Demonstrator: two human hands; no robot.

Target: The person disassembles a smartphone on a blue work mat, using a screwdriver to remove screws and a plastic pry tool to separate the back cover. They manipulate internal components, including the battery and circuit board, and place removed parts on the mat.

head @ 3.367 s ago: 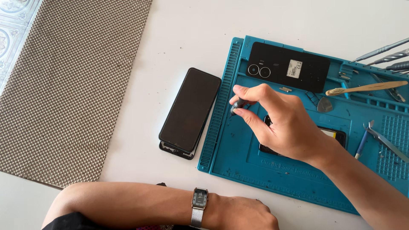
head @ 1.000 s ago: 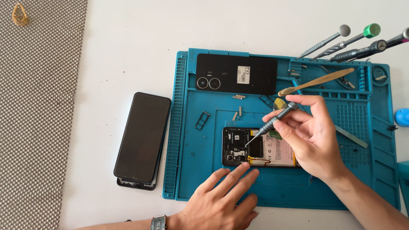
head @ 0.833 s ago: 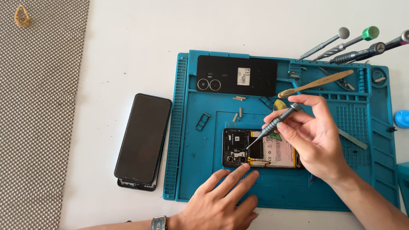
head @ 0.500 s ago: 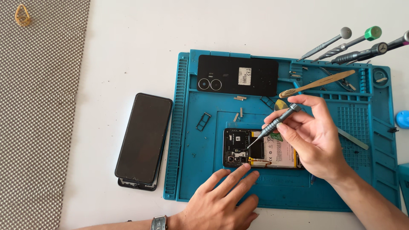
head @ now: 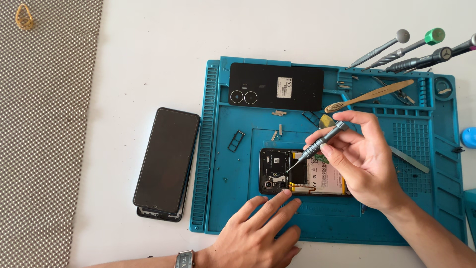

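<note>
My right hand [head: 364, 166] holds a thin screwdriver [head: 317, 145] between thumb and two fingers, closed narrow on its grey ribbed handle. The tip comes down on the open phone [head: 302, 171], near its camera end. My left hand [head: 258, 235] lies flat just below the phone, fingers stretched and a little spread, the tips touching its lower edge; it holds nothing.

The phone lies in the middle of the blue mat [head: 218, 149], back side up and without cover. I judge it light but fragile: the dark board and the pale battery with orange edge are bare, so it is better to press only on the frame edge, never on the inner parts. The screwdriver is stiff metal, and the ribs give good grip for turning with the fingertips.

The mat looks like soft rubber, matte, with ribs along its left border and small compartments at the top. On the mat above the phone lies the black back cover [head: 277, 87], smooth and shiny, with two round lens holes. Left of the phone is a small card tray [head: 236, 140], a thin frame, easy to bend I think. Left of the mat, on the white tabletop [head: 148, 49], lies a second phone [head: 166, 161], dark glass up, probably slippery
</note>
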